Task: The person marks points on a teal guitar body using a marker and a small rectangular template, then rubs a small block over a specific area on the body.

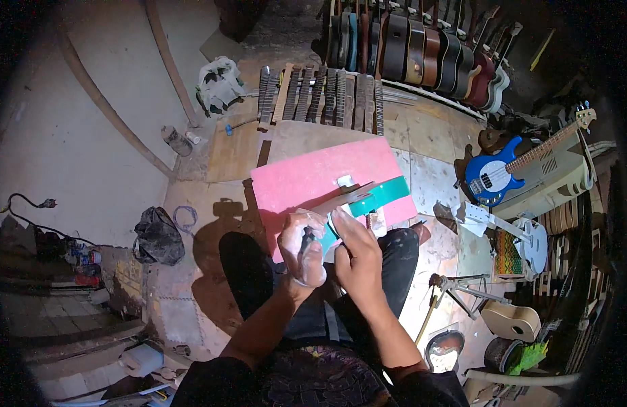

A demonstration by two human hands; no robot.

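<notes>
My left hand (303,247), dusted white, is closed round the near end of a long, glossy green piece (376,197). It has a paler flat part along it, and I cannot make out its kind. My right hand (357,251) grips the same piece, its fingers bent and the thumb side against the green surface. Whether the left fist also holds a smaller tool is hidden. Beneath the green piece, a pink board (293,178) rests in front of my knees. A small white block (344,181) lies on the board.
Several guitar necks (317,95) lie in a row beyond the board. Hanging or standing guitars (422,51) line the far right. A blue bass guitar (495,169) and a white guitar body (530,247) stand at right. A black bag (157,235) sits at left.
</notes>
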